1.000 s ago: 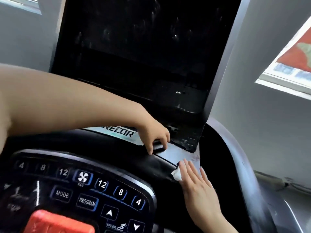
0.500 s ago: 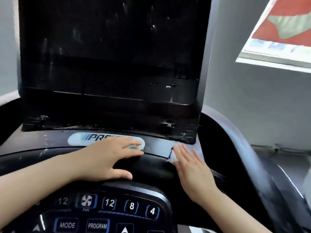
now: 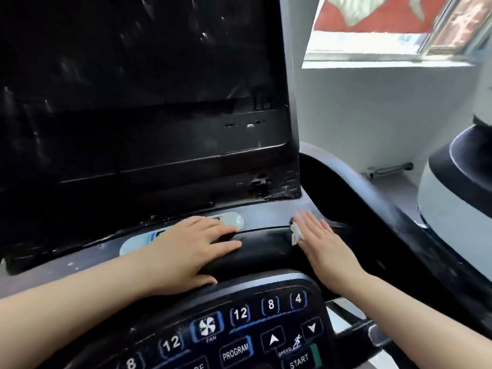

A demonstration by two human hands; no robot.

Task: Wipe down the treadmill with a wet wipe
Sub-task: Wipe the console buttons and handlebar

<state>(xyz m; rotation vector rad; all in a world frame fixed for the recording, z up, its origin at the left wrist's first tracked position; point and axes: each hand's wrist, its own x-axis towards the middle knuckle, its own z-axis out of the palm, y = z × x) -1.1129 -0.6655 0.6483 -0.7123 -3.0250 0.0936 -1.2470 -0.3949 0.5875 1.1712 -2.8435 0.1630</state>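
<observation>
You are pressing the wipe (image 3: pixel 296 233) under your right hand (image 3: pixel 323 245), fingers (image 3: pixel 306 222) flat, just below the screen (image 3: pixel 138 102)'s corner. Your left hand (image 3: pixel 190 251) is resting flat, grasping nothing.

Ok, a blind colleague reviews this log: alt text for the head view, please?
A right hand presses a white wet wipe flat on a treadmill console. The left hand rests open beside it, below a dark screen and above the buttons.
</observation>
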